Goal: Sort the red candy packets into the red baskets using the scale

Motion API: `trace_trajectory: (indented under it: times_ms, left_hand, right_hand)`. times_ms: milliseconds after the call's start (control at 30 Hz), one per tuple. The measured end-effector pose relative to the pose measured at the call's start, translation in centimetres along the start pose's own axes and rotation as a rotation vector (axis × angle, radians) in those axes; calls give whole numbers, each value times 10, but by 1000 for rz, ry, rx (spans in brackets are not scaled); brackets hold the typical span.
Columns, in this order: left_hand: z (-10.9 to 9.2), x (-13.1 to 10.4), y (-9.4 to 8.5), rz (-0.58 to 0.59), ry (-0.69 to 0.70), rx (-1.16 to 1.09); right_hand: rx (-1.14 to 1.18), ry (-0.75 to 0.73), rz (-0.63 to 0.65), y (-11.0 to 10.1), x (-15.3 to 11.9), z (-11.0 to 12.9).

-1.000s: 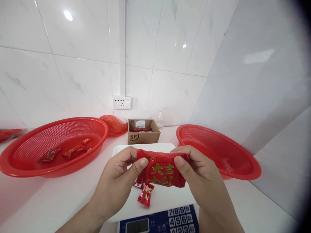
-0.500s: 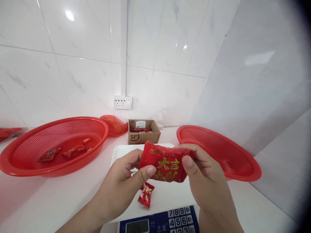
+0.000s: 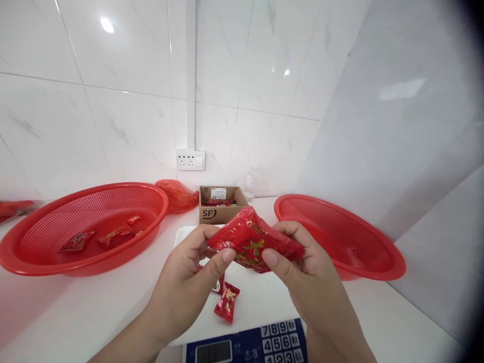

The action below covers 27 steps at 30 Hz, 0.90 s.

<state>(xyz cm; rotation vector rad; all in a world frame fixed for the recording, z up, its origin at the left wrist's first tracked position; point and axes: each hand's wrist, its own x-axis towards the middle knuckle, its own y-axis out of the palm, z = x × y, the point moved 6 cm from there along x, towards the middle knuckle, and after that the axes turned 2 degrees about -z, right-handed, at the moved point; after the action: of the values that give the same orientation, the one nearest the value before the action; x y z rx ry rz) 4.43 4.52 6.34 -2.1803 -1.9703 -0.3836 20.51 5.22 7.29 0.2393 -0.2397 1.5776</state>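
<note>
A red snack packet (image 3: 257,242) with gold characters is held up between both hands, tilted, its upper edge raised to a peak. My left hand (image 3: 189,280) pinches its left end, thumb in front. My right hand (image 3: 310,275) grips the right end, thumb pressed on the printed face. Below the packet, a small red wrapped candy (image 3: 227,302) lies on the white pan (image 3: 257,302) of a scale. Another red packet (image 3: 218,286) lies beside it, partly hidden by my left hand. The scale's blue keypad panel (image 3: 245,348) is at the bottom.
On the left stands a red basket (image 3: 85,267) with several packets inside; another red basket (image 3: 378,272) is on the right. Behind the scale are a cardboard box (image 3: 217,216) holding packets and a red plastic bag (image 3: 177,196). A socket (image 3: 191,160) is on the tiled wall.
The packet has tipped and folded, so its printed face shows less squarely and its top edge peaks. Both hands still hold it, and the right thumb has shifted left.
</note>
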Motion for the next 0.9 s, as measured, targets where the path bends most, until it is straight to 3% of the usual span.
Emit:
trace_trajectory:
  times_ms: [100,200,433,733,900]
  left_hand:
    - [-1,0,-4,-54,6,6]
    - [0,-2,-5,-63,-8,28]
    - [-1,-3,0,1,0,16]
    - [-1,-6,-2,-12,4,-18]
    - [-5,-6,-2,-5,46,-36]
  right_hand:
    - [-76,17,38,0,0,-2]
    - [-8,-4,81,4,-1,1]
    - [3,-14,94,8,-4,8]
    - [-46,-81,158,6,-4,8]
    - [-78,-47,120,4,-4,8]
